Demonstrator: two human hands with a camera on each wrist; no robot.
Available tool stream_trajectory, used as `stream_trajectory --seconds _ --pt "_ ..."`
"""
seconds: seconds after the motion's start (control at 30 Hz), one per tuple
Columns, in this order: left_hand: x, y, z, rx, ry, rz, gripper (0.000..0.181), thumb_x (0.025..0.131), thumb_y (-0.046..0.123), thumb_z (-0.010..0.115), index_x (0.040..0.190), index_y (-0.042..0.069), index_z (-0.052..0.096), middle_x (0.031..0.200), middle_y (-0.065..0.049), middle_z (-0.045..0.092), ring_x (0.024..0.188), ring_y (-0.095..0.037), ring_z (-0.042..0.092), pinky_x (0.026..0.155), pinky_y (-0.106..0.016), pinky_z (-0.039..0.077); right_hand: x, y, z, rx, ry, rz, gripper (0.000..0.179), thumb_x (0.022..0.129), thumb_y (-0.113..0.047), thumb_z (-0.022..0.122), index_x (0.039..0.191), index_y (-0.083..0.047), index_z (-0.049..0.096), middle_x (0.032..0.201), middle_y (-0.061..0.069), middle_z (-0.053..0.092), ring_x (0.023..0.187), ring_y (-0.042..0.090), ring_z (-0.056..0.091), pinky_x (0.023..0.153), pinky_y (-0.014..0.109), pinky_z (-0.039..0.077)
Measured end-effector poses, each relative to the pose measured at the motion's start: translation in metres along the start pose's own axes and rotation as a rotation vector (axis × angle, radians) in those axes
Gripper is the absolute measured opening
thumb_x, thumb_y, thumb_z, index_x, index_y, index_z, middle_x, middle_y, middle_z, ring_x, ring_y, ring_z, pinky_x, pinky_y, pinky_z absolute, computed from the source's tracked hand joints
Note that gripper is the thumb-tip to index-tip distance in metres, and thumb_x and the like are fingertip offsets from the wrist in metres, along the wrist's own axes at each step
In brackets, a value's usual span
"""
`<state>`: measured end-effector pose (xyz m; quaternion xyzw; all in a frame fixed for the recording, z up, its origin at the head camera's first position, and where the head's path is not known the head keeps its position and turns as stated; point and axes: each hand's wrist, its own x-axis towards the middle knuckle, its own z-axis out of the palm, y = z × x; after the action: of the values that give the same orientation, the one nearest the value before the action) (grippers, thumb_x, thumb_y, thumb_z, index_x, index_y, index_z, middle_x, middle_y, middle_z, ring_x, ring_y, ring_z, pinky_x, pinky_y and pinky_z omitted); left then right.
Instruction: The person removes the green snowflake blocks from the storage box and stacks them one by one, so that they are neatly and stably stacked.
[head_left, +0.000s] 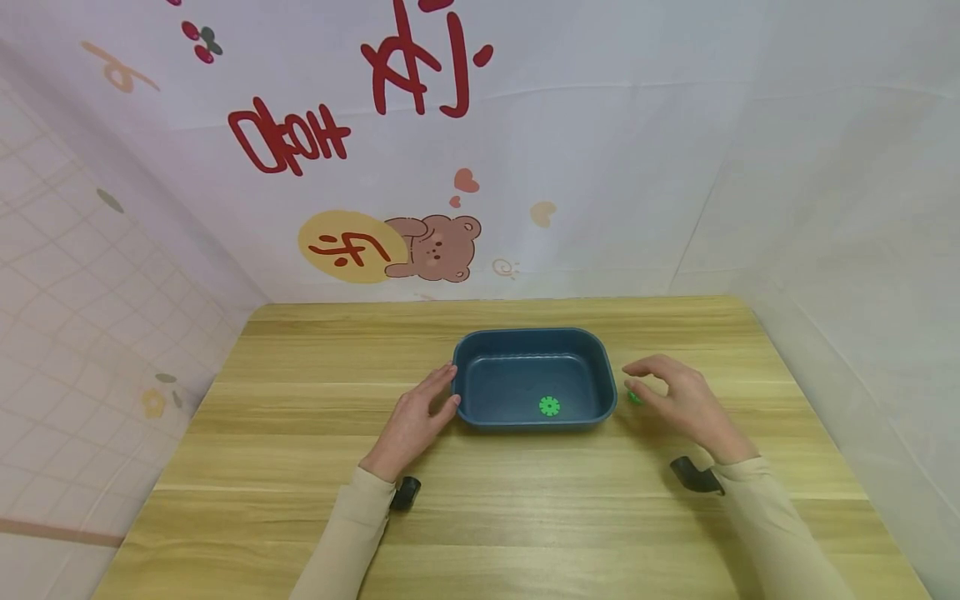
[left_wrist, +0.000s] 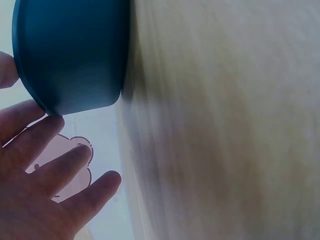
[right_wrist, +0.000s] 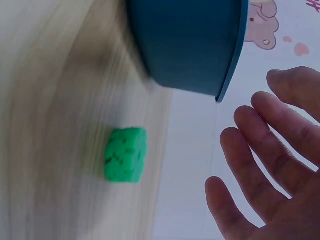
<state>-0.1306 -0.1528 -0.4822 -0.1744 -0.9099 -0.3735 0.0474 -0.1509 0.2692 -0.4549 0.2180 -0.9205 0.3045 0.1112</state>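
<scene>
A dark blue rectangular tray (head_left: 495, 423) stands on the table, with one green notched disc (head_left: 550, 406) lying on its floor near the front. My left hand (head_left: 416, 417) has its fingertips and thumb at the tray's left rim, the fingers spread and fairly straight. On the other side, my right hand (head_left: 682, 404) hovers with relaxed fingers and holds nothing. Beneath its thumb in the head view, a short stack of green notched discs (right_wrist: 126, 155) sits on the table to the right of the tray, apart from the fingers in the right wrist view.
The wood-grain table (head_left: 525, 517) reaches back to a white curtain (head_left: 600, 167) printed with a bear and red characters. Curtains also hang along both sides. Each wrist carries a black mount, one beside the left sleeve (head_left: 341, 533) and one beside the right sleeve (head_left: 780, 533).
</scene>
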Motion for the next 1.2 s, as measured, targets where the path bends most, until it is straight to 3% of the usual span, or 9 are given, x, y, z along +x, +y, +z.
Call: stream_trajectory --seconds 0.53,0.83,1.2 --pt "0.000 0.000 0.000 0.000 -0.007 -0.007 0.053 0.099 0.036 0.054 0.146 0.013 0.045 0.151 -0.001 0.040 0.137 -0.027 0.037 0.110 -0.043 0.032 0.006 -0.024 0.011 0.057 0.009 -0.050 0.021 0.088 -0.019 0.074 0.107 -0.012 0.072 0.107 -0.003 0.067 0.101 0.019 0.063 0.087 0.040 0.049" --pt "0.001 0.000 0.001 0.002 -0.007 -0.016 0.053 0.099 0.034 0.055 0.146 0.011 0.045 0.151 0.000 0.039 0.138 -0.021 0.035 0.110 -0.043 0.032 0.013 -0.036 0.022 0.061 -0.014 -0.164 0.025 0.083 -0.016 0.078 0.108 -0.013 0.071 0.108 -0.005 0.066 0.101 0.016 0.061 0.087 0.036 0.049" --pt "0.001 0.001 0.001 0.005 0.003 -0.013 0.052 0.098 0.026 0.060 0.145 0.011 0.046 0.151 0.000 0.040 0.137 -0.021 0.036 0.110 -0.043 0.033 0.026 -0.048 0.029 0.008 -0.122 -0.231 0.029 0.085 -0.019 0.077 0.112 -0.012 0.070 0.110 -0.003 0.065 0.105 0.019 0.061 0.088 0.040 0.051"
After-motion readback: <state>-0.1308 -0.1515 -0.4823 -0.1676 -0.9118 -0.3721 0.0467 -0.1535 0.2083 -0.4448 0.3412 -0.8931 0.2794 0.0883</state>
